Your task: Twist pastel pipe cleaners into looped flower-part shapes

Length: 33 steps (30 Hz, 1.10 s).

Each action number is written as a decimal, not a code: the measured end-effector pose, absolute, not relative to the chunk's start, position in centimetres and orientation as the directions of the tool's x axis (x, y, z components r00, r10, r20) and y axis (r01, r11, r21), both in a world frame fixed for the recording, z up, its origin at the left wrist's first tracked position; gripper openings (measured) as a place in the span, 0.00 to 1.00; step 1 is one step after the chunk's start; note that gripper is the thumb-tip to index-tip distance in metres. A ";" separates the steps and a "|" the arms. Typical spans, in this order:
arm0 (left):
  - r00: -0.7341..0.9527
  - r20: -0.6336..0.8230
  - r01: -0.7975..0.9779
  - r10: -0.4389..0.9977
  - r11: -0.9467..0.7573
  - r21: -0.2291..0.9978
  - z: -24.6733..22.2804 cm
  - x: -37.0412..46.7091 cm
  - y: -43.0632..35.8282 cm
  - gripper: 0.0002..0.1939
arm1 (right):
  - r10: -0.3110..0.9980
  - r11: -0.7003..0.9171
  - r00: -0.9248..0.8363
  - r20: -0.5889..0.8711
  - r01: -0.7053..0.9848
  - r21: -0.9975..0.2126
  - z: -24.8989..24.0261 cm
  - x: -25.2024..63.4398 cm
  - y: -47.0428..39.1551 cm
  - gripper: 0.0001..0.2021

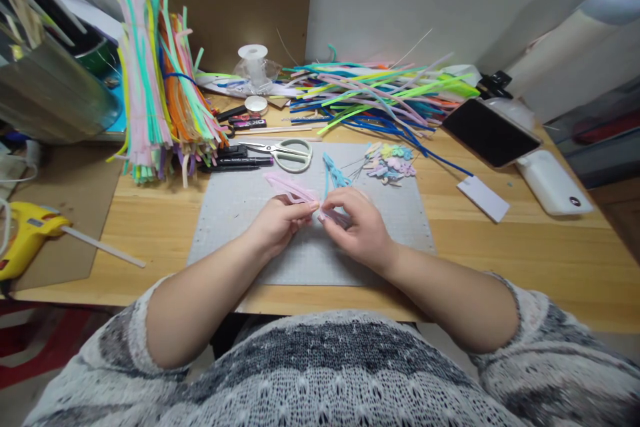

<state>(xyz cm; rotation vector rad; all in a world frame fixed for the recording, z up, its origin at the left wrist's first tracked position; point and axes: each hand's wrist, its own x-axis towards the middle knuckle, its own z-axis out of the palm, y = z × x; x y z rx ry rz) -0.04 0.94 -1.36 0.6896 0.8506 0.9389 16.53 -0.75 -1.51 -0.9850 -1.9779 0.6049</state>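
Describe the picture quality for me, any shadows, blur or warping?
Head view: a soft-edged shadow on the grey wall at right; head view: the pink strand at the left hand looks soft, its fine detail lost; head view: the clear container near the left edge leans outward, probably wide-angle distortion.

Can see at the left a yellow plastic glue gun point(33, 237) upon a flat brown board point(70, 240). At the right, can find a black-screened rectangular phone point(493, 132) just beside a rounded white plastic device point(554, 183).
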 end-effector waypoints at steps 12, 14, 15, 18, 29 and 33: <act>0.462 -0.316 -0.296 0.829 0.480 0.826 -1.4 -0.3 0.9 0.07 | 0.810 -0.382 -0.510 -0.289 -0.085 -0.920 -1.5 16.2 0.3 0.13; 0.460 -0.321 -0.300 0.828 0.485 0.821 -1.6 -0.3 0.9 0.08 | 0.860 -0.301 -0.453 -0.235 -0.080 -0.950 -1.8 16.1 0.2 0.14; 0.450 -0.327 -0.311 0.831 0.489 0.815 -1.7 -0.2 0.9 0.08 | 0.893 -0.229 -0.410 -0.187 -0.053 -0.972 -1.9 16.1 0.1 0.13; 0.396 -0.352 -0.366 0.848 0.498 0.787 -1.8 -0.2 1.0 0.07 | 0.961 -0.005 -0.275 -0.026 0.077 -0.997 -2.0 15.9 -0.3 0.11; 0.501 -0.256 -0.408 0.827 0.486 0.772 -0.8 -0.3 0.8 0.11 | 0.890 -0.224 -0.445 -0.098 -0.239 -0.945 -2.3 15.1 -0.6 0.14; 0.596 -0.246 -0.403 0.765 0.549 0.733 -0.8 -0.4 0.6 0.14 | 0.790 -0.461 -0.589 -0.171 -0.386 -0.799 -2.3 14.9 -0.6 0.14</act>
